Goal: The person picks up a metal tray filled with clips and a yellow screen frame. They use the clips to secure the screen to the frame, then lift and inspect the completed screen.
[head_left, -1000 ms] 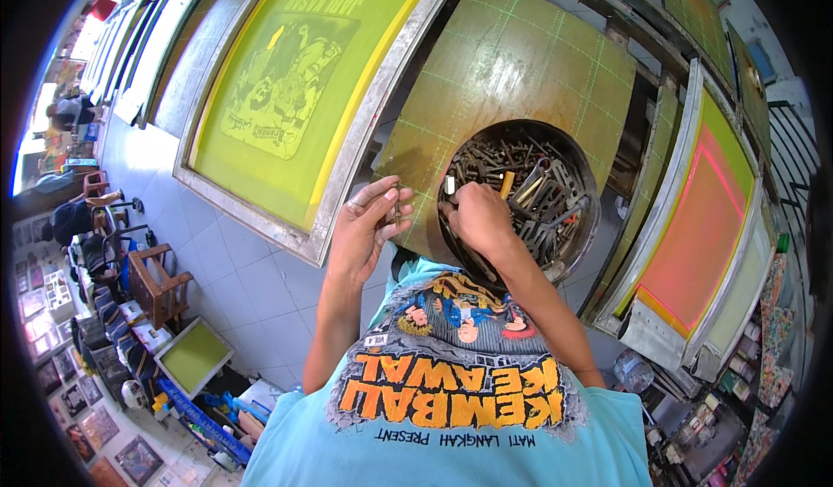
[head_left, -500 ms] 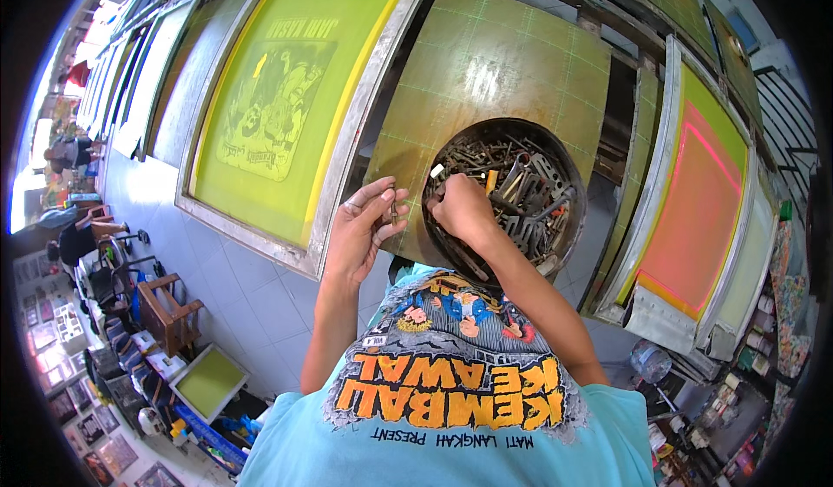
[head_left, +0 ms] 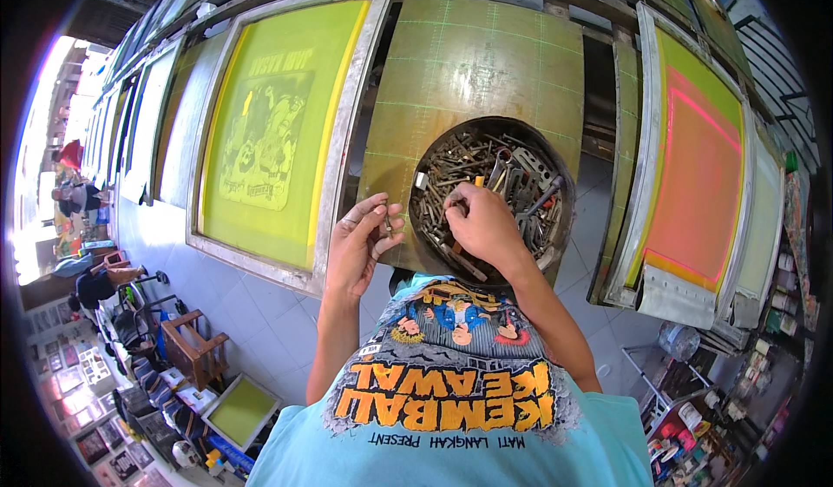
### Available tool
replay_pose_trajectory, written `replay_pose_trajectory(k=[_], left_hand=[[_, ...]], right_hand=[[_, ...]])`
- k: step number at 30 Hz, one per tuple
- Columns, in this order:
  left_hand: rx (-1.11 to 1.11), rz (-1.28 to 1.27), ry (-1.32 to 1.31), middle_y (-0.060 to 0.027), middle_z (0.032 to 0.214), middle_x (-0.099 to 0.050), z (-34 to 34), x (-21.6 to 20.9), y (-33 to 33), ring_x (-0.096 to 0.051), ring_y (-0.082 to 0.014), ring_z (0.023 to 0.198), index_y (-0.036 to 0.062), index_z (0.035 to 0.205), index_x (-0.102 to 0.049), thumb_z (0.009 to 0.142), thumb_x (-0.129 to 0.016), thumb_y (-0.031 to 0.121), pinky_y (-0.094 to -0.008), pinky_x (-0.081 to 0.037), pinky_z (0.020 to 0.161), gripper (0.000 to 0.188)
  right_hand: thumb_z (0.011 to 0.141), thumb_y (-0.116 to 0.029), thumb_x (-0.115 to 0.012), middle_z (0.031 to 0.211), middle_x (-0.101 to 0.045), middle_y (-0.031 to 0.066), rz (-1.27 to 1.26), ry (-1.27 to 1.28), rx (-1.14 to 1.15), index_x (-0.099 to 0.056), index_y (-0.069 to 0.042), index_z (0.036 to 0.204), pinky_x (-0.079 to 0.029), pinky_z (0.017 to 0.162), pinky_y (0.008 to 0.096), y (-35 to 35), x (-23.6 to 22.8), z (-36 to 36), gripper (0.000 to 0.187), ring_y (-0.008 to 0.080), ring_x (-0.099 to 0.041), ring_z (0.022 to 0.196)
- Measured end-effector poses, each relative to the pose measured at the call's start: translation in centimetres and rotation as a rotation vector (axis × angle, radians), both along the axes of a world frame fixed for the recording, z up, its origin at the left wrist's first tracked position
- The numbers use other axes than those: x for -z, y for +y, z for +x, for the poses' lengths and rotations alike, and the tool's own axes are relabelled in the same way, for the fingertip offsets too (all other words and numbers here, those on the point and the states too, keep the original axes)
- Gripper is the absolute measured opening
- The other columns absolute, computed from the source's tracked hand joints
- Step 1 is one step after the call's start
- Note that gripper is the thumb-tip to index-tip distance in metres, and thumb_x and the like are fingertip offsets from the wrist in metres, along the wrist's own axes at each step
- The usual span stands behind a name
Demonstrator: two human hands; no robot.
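A round dark metal pan (head_left: 568,209) sits near the front edge of a green-brown board and is heaped with loose screws and bolts (head_left: 447,170), brackets and tools. My right hand (head_left: 486,227) is over the near left part of this heap, thumb and fingers pinched together; what they hold, if anything, is hidden. Just left of the pan, my left hand (head_left: 360,235) is raised, palm turned inward, fingers curled round a thin, brownish metal screw (head_left: 388,220). Among the hardware lie a ring-ended wrench (head_left: 500,167) and a small white piece (head_left: 422,180).
The board (head_left: 477,62) carries green grid lines. To its left lies a framed yellow-green printing screen (head_left: 338,140); to its right, another framed screen with a pink area (head_left: 694,174). A wooden chair (head_left: 195,348) stands on the tiled floor at lower left.
My right hand has shifted rightward and nearer to me over the pan, away from its left rim. The left hand stays beside the pan with the screw. The whole view has shifted slightly.
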State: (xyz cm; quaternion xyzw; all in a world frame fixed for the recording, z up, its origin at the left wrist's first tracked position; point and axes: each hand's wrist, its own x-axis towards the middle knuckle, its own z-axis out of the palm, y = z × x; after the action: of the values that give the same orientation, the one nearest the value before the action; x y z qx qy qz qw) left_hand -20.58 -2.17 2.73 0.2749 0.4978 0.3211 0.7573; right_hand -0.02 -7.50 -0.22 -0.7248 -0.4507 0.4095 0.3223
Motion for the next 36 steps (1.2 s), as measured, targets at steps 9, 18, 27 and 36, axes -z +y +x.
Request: replay_pose_trajectory(k=[9, 18, 27, 36], left_hand=[[0.086, 0.026, 0.039, -0.0116, 0.108, -0.068, 1.9, -0.5, 0.6, -0.068, -0.0155, 0.088, 0.0006, 0.124, -0.057, 0.098, -0.058, 0.011, -0.0262, -0.061, 0.073, 0.028], [0.092, 0.026, 0.032, -0.0131, 0.109, -0.068, 1.5, -0.7, 1.0, -0.069, -0.0162, 0.086, 0.0001, 0.128, -0.055, 0.098, -0.057, 0.010, -0.0268, -0.061, 0.074, 0.031], [0.095, 0.049, 0.093, -0.0101, 0.103, -0.068, 1.4, -0.4, 0.7, -0.068, -0.0161, 0.083, 0.0022, 0.122, -0.055, 0.099, -0.056, 0.013, -0.0291, -0.060, 0.076, 0.025], [0.945, 1.266, 0.767, -0.0141, 0.068, -0.064, 6.4, 0.6, -1.5, -0.066, -0.0301, 0.064, 0.0008, 0.092, -0.064, 0.081, -0.075, 0.025, -0.0418, -0.051, 0.059, 0.028]], right_hand=[[0.082, -0.019, -0.071, 0.078, -0.071, 0.0164, -0.041, 0.121, -0.024, -0.068, 0.003, 0.092, -0.053, 0.070, 0.0368, -1.6, -1.4, 1.1, 0.024, 0.0273, -0.070, 0.074], [0.088, -0.012, -0.070, 0.079, -0.067, 0.0053, 0.083, 0.333, 0.129, -0.064, 0.003, 0.102, -0.048, 0.062, 0.0266, -3.1, 0.5, 2.8, 0.022, 0.0104, -0.061, 0.066], [0.089, -0.014, -0.069, 0.077, -0.067, 0.0041, 0.106, 0.205, 0.195, -0.066, 0.001, 0.106, -0.049, 0.065, 0.0253, -3.4, -0.7, 5.0, 0.023, 0.0100, -0.059, 0.067], [0.089, -0.014, -0.069, 0.079, -0.064, 0.0025, 0.120, 0.061, 0.280, -0.067, 0.000, 0.107, -0.046, 0.065, 0.0257, -5.4, -1.0, 8.3, 0.023, 0.0091, -0.056, 0.070]])
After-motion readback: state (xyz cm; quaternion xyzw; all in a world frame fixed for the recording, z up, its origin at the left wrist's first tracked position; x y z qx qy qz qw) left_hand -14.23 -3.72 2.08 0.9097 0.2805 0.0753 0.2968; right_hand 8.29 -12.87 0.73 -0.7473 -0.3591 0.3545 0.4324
